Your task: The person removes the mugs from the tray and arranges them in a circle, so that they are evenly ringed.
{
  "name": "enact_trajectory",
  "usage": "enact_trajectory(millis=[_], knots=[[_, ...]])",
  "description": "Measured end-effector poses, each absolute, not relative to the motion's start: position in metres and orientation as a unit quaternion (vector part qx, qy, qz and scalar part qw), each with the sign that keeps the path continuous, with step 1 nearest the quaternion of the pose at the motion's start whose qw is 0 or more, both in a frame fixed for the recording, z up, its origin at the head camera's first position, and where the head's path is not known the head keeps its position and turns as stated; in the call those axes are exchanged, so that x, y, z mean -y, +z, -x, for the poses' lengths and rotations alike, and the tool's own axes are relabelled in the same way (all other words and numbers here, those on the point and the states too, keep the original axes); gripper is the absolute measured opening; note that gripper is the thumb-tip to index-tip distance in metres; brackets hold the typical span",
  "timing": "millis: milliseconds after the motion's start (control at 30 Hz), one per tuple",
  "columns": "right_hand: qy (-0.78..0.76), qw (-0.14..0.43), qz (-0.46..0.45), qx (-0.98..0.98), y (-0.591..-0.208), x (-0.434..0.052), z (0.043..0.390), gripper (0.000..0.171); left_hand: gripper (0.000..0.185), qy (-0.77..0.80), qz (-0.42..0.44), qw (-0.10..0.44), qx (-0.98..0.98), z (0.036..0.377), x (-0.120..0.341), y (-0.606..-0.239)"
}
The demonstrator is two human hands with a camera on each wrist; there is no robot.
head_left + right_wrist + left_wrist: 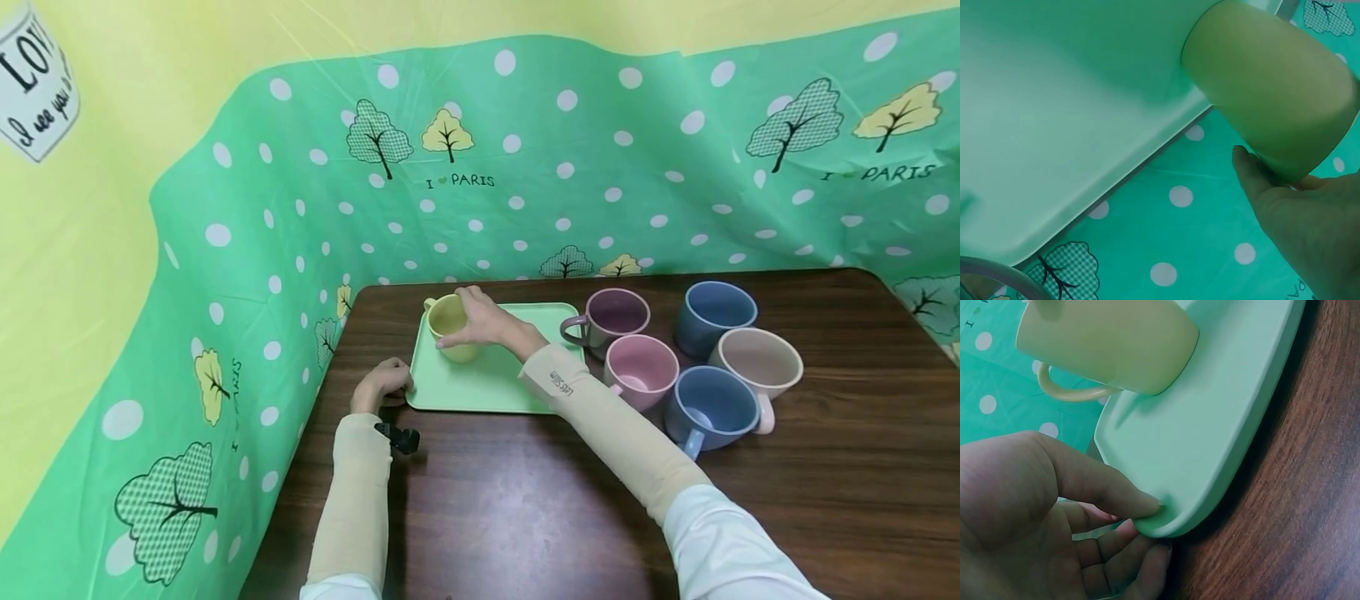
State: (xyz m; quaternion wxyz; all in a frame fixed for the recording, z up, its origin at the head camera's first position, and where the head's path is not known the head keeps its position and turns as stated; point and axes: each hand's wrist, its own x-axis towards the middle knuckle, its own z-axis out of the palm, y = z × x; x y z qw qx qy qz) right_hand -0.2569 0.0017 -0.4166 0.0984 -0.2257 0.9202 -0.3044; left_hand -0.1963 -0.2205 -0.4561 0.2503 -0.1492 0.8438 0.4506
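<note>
A yellow mug [447,315] is upright over the left part of a light green rectangular tray [487,387], its handle facing the far left. My right hand [486,321] grips this mug near the rim, thumb at the near side and fingers at the far side. In the right wrist view the mug's base [1216,44] is close over the tray. At the tray's near left corner, my left hand [384,383] pinches the edge. The left wrist view shows that thumb [1141,501] on top of the corner and the other fingers beside and under it.
Right of the tray stand a purple mug [617,310], a pink mug [641,367], two blue mugs [712,408] and a beige mug [757,358], grouped closely. The purple mug's handle overlaps the tray's right edge. A green dotted cloth hangs behind the dark wooden table [525,500].
</note>
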Motion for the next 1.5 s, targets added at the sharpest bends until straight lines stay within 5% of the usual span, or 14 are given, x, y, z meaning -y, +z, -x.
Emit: enact_trajectory(millis=[1500], knots=[[-0.236, 0.131, 0.250, -0.930, -0.399, -0.014, 0.231, 0.105, 0.019, 0.452, 0.133, 0.244, -0.848, 0.194, 0.222, -0.458]])
